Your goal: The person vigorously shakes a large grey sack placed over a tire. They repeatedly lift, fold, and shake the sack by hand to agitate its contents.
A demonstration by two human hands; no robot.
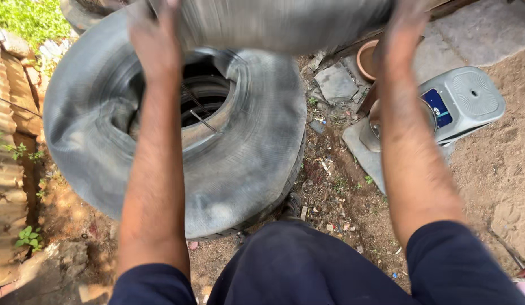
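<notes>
1. A grey rubber tube (285,22), blurred by motion, was held up at the top edge of the view, above a large tyre (240,164) lying on the ground.
2. The left hand (155,39) was pressed against the tube's left end and the right hand (406,28) against its right end; both appeared closed on it, though the fingers were cut off by the frame and smeared, so the firmness of the hold could not be told.
3. Both forearms were raised, in rolled dark blue sleeves, over dark trousers.
4. The tyre was seen on bare dirt, with a second tyre partly visible under it and thin wires showing in its central hole.
5. To the right of the tyre, a grey plastic stool (463,101) lay beside a metal bowl (381,124) on a flat slab, with a clay pot (367,59) beyond them.
6. Rough stones lined the left edge of the ground.
7. Risk was judged as follows: the tube could slip, since it was gripped only at its ends while moving fast.
8. A dropped tube could strike the bowl or pot, which stood just beside the right arm.
9. The wires in the hole could snag or puncture the rubber if it were lowered carelessly.
</notes>
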